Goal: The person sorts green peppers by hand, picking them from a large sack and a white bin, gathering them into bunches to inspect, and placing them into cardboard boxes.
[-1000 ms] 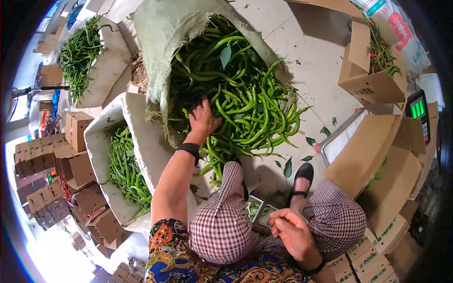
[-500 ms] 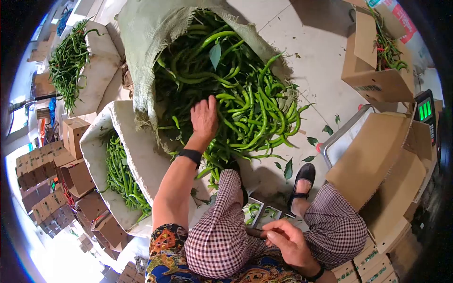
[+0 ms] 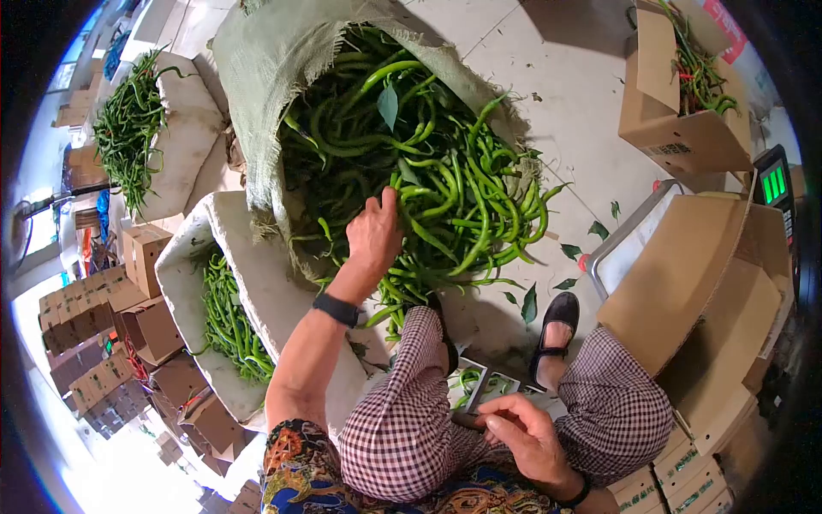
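Note:
Long green chili peppers (image 3: pixel 467 201) spill in a heap from the mouth of a woven sack (image 3: pixel 270 64). My left hand (image 3: pixel 374 240), with a dark band on its wrist, reaches into the heap, fingers curled at a green pepper; its fingertips are partly hidden. Low over my lap, my right hand (image 3: pixel 533 441) has thumb and fingers closed around a short dark brown stick-like object (image 3: pixel 467 420). What that object is, I cannot make out. A green leaf (image 3: pixel 388 106) lies on the peppers.
At left stand two white foam boxes (image 3: pixel 257 283) with peppers in them. Cardboard boxes (image 3: pixel 150 257) are stacked beyond. On the right are an open carton (image 3: pixel 685 137), a scale display (image 3: pixel 773 184) and cardboard flaps (image 3: pixel 676 265). Loose leaves (image 3: pixel 529 302) lie on the floor near my shoe (image 3: pixel 558 334).
My left hand has shifted slightly right and down, with its fingers more curled against the peppers. My right hand stays nearly in place. The whole view has moved a little.

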`<control>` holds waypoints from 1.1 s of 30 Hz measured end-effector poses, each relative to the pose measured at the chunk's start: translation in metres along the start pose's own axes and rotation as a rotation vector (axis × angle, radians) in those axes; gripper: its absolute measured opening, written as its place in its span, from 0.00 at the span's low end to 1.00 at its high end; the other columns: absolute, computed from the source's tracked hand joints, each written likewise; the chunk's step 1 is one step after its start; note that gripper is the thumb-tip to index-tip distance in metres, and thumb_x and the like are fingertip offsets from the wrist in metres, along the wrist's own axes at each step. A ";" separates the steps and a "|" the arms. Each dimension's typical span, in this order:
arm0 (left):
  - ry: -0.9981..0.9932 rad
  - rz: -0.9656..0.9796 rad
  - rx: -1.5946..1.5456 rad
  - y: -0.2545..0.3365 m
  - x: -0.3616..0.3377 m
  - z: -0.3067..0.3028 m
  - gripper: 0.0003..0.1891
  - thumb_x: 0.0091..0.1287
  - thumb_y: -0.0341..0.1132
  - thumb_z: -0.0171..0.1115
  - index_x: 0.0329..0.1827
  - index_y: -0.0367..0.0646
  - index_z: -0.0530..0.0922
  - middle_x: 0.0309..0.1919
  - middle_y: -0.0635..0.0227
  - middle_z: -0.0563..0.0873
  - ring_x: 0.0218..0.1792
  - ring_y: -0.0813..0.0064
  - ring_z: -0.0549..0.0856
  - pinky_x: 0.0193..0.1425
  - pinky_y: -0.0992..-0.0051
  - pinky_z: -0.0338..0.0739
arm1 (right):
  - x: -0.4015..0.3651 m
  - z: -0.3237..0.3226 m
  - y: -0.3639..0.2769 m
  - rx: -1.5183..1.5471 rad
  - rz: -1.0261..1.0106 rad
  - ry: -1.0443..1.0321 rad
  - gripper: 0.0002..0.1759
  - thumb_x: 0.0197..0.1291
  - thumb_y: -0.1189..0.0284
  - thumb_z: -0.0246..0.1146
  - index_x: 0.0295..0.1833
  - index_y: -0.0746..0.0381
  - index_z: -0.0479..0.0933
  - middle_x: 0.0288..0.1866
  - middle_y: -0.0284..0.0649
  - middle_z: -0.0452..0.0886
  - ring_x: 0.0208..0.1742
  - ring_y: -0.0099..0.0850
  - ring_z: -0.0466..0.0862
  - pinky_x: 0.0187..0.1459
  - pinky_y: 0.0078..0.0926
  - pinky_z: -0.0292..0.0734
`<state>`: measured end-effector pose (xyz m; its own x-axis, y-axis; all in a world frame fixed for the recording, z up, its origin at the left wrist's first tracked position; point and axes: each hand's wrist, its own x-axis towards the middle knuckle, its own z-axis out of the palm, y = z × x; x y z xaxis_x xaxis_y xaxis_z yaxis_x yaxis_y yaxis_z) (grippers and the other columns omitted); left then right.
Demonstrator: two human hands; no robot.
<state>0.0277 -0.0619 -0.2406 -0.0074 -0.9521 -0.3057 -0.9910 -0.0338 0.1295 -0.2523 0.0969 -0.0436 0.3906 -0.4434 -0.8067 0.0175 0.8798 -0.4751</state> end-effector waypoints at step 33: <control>0.215 0.050 -1.764 0.053 -0.163 -0.277 0.17 0.58 0.34 0.61 0.48 0.36 0.71 0.30 0.71 0.73 0.28 0.80 0.71 0.36 0.75 0.73 | -0.034 0.004 0.005 0.022 -0.446 0.007 0.12 0.68 0.69 0.58 0.52 0.66 0.75 0.41 0.35 0.81 0.36 0.19 0.77 0.41 0.17 0.72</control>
<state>0.0132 0.0079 0.0772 0.1293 -0.9766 -0.1719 0.3170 -0.1235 0.9404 -0.2616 0.1171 -0.0167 0.3338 -0.7815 -0.5272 0.2020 0.6055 -0.7698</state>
